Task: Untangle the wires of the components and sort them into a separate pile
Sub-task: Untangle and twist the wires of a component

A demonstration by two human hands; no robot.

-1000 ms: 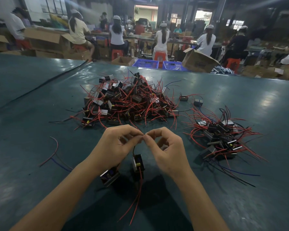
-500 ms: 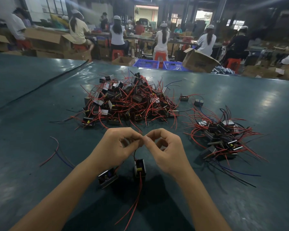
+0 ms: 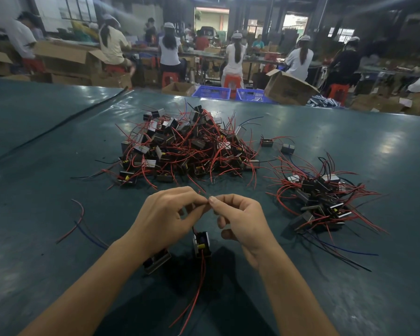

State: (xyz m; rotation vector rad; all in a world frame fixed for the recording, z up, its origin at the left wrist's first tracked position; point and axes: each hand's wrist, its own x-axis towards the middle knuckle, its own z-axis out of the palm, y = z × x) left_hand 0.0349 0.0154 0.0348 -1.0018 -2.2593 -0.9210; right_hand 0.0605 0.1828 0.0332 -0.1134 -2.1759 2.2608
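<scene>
A dim workshop with seated workers lies beyond the far edge of a green desk (image 3: 58, 170). Toward that far edge sits a big pile (image 3: 187, 146) of components tangled in red wires. A smaller pile (image 3: 325, 200) lies toward the right edge. Near the near edge the left hand (image 3: 165, 219) and right hand (image 3: 243, 221) meet fingertip to fingertip, both pinching a thin lead (image 3: 193, 230). A component (image 3: 201, 243) hangs below them. Another (image 3: 157, 260) lies under the left wrist.

I can read no text, label or number here; any marks on the boxes (image 3: 289, 89) and components (image 3: 187, 147) are too blurred for me.
</scene>
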